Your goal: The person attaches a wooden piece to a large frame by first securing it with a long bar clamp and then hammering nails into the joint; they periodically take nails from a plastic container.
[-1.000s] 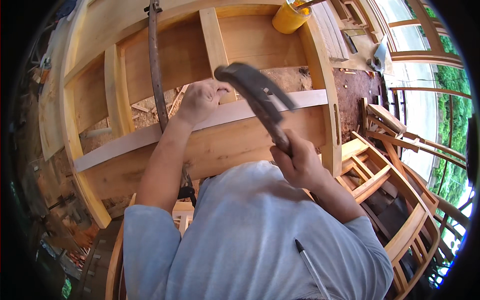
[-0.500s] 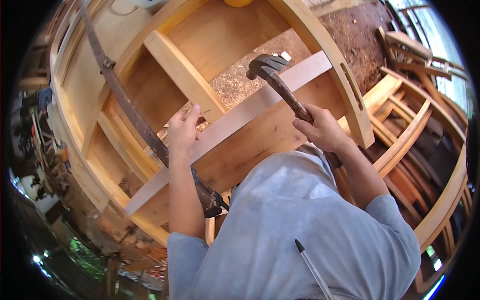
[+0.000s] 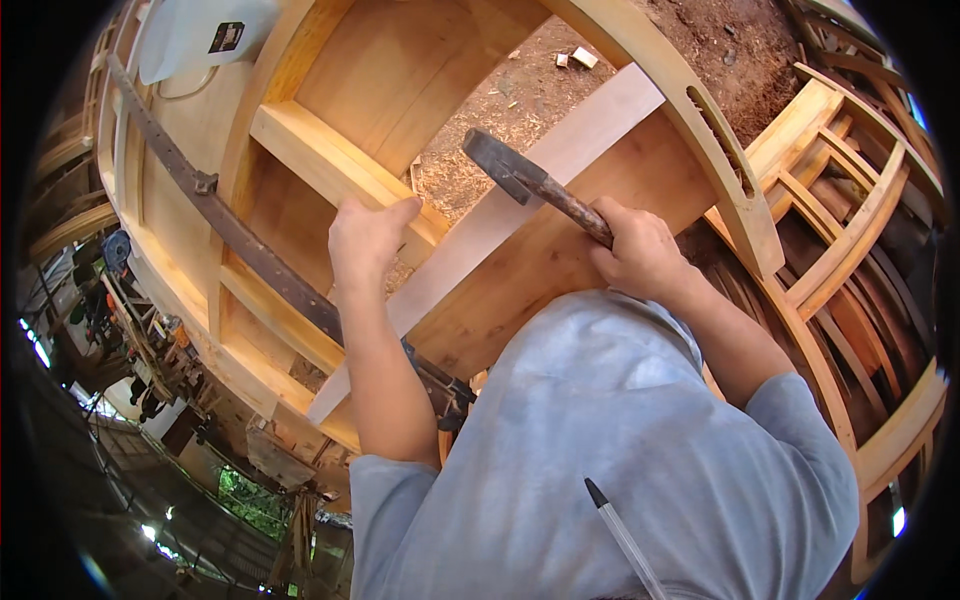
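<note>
My right hand (image 3: 640, 250) grips a claw hammer (image 3: 550, 190) by its dark wooden handle. The hammer's metal head is raised above the pale edge of a long board (image 3: 600, 120). My left hand (image 3: 370, 240) is at the near end of a wooden crosspiece (image 3: 330, 150), its thumb stretched over the wood and its other fingers curled. What those fingers hold, if anything, is hidden. Both pieces belong to a light wooden cabinet frame (image 3: 740, 220). Passing under my left forearm, a long rusty bar clamp (image 3: 250, 240) lies across the frame.
A slatted wooden frame (image 3: 850, 240) stands at the right beside dark curved pieces of wood. Wood shavings (image 3: 470, 185) cover the ground below the opening. A whitish plastic container (image 3: 200, 40) sits at the far left. A pen (image 3: 625, 535) hangs at my blue shirt.
The hammer head has turned and tipped down to the left. My left thumb now stretches right over the crosspiece. The whole view has shifted.
</note>
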{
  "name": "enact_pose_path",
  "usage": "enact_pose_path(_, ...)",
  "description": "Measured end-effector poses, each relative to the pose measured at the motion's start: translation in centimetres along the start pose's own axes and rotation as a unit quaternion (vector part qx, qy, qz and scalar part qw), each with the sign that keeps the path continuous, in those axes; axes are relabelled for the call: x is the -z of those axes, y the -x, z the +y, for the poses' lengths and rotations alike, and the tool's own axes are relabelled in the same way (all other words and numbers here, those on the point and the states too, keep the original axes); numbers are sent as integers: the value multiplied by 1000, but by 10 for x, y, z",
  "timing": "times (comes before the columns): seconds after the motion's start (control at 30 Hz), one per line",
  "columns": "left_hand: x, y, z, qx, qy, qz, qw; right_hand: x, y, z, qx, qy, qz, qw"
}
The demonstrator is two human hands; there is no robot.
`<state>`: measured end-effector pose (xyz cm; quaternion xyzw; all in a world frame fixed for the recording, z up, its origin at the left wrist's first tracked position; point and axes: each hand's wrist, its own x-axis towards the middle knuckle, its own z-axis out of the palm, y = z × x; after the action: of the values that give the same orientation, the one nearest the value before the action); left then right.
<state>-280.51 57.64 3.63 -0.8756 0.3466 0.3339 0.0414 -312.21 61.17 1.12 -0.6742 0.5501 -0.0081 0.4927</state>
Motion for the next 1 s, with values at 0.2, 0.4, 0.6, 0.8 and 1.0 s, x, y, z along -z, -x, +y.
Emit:
enact_pose_path(0.2,-4,-1,7,37,-43,68,996,-5,3,-1,9,0,24,1000)
enact_pose_path(0.4,0,-12,-9,-19,-31,50,998,1,18,-8,1,-53,-3,999)
enact_pose_path(0.6,21,-63,-23,-40,69,136,988,2,33,-37,-43,-64,14,997)
enact_pose_path(0.8,12,-86,-28,-67,97,130,985,8,62,-72,58,-68,-24,996)
enact_pose_path(1.0,33,-88,-32,-120,15,81,989,-4,60,-93,136,35,-176,974)
